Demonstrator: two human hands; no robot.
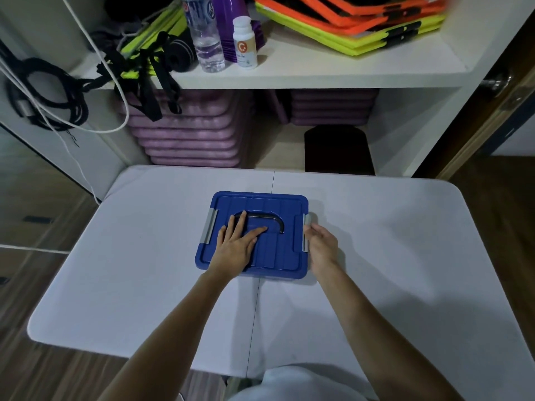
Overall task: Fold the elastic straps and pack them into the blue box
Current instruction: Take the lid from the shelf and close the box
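Note:
The blue box (pixel 285 253) stands in the middle of the white table (pixel 390 256) with its lid on and a dark handle lying flat on top. My left hand (pixel 236 244) rests flat on the lid, fingers spread over the handle recess. My right hand (pixel 321 246) is against the box's right side, its fingers curled at the grey latch (pixel 306 231). Another grey latch (pixel 209 227) sits on the left side. Black elastic straps (pixel 147 79) with yellow-green parts hang off the left end of the shelf above. No strap lies on the table.
The shelf (pixel 318 72) holds a water bottle (pixel 205 36), a white pill bottle (pixel 245 43), a purple container and orange and yellow frames (pixel 362 21). Purple mats (pixel 188 134) are stacked below. Black cords (pixel 46 91) and a white cable hang at the left. A door (pixel 498 91) stands at right.

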